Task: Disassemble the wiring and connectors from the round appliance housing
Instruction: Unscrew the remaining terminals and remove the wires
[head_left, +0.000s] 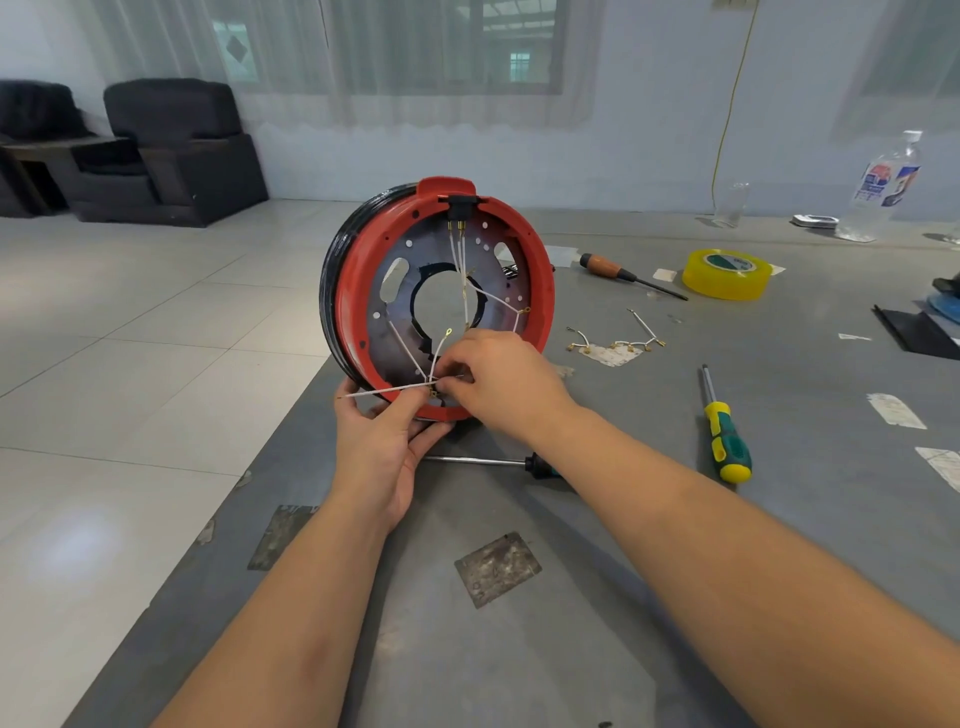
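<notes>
The round appliance housing (543, 291), red-rimmed with a grey metal plate and a central hole, stands on edge on the grey table. White wires (485, 293) with brass ring terminals run from a black connector (458, 209) at its top down across the plate. My left hand (382, 441) cups the housing's lower rim, with thumb and finger pinching a white wire (384, 391) that sticks out to the left. My right hand (498, 379) pinches the wire bundle's terminals at the lower rim.
Removed wires with terminals (615, 344) lie right of the housing. A green-yellow screwdriver (724, 436), a dark-handled one (498, 461) under my right wrist, a wooden-handled one (626, 274), a yellow tape roll (726, 274) and a plastic bottle (885, 187) lie on the table. The table's left edge (249, 470) drops to tiled floor.
</notes>
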